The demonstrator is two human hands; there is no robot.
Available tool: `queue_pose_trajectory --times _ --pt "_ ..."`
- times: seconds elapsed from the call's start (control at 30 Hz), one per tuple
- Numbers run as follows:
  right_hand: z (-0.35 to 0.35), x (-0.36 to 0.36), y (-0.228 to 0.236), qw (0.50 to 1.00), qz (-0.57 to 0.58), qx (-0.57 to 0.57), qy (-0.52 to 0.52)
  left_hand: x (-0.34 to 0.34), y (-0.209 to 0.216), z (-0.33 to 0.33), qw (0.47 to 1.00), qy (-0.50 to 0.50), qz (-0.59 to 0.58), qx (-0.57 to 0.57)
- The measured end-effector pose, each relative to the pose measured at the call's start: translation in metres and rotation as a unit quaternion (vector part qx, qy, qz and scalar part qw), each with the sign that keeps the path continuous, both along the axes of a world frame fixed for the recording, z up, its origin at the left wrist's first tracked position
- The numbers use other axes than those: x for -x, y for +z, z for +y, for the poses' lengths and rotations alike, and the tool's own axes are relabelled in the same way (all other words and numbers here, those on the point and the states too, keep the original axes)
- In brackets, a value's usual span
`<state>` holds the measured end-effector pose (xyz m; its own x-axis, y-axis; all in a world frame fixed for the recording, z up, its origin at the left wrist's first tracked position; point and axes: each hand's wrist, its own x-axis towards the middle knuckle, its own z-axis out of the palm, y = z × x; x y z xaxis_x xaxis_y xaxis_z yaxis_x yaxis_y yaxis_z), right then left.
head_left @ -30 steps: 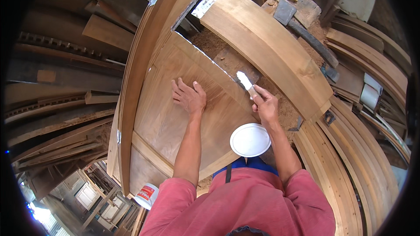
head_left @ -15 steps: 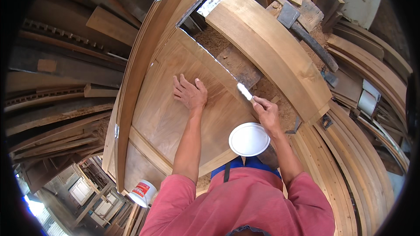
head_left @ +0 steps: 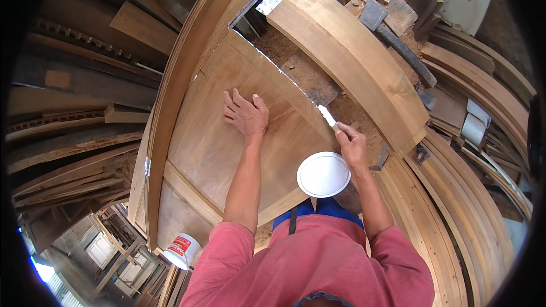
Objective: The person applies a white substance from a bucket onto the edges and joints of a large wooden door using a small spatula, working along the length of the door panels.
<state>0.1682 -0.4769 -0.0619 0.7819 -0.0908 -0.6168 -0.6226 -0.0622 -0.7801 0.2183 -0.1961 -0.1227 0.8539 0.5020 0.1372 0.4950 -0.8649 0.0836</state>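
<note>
My left hand (head_left: 248, 115) rests on the wooden panel (head_left: 222, 148), fingers spread. In my right hand (head_left: 352, 146) is a small brush-like applicator (head_left: 326, 115) coated in white paste; its exact kind is hard to make out. The tip touches the panel's right edge, along which a thin white line of paste runs up to the far corner. Close to my right wrist, at the panel's near end, lies a round white lid (head_left: 323, 175). A white tub (head_left: 182, 249) with a red label stands by the panel's near left corner.
Beyond the panel's right edge lies a thick wooden board (head_left: 347, 51) with a white-smeared end. A hammer (head_left: 392, 40) rests on wood scraps behind it. A tall timber piece (head_left: 165, 119) lines the left side. Stacked boards (head_left: 438, 204) fill the right, with sawdust (head_left: 284, 48) between.
My right hand and the applicator have moved slightly along the edge toward me and to the right. The left hand stays put on the panel.
</note>
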Motion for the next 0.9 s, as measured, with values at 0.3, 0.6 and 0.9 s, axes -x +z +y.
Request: queue_pose_trajectory --times 0.3,0.6,0.9 --pt "-0.014 0.037 -0.011 0.996 -0.072 0.017 0.055 0.006 0.038 -0.004 0.994 0.035 0.076 0.066" --pt "0.012 0.043 0.042 0.992 -0.04 -0.089 0.083 0.131 0.043 0.023 0.958 -0.068 -0.027 0.278" --pt "0.075 0.053 0.067 0.97 -0.072 -0.101 0.209 0.495 0.068 0.01 0.517 0.517 -0.02 0.682"
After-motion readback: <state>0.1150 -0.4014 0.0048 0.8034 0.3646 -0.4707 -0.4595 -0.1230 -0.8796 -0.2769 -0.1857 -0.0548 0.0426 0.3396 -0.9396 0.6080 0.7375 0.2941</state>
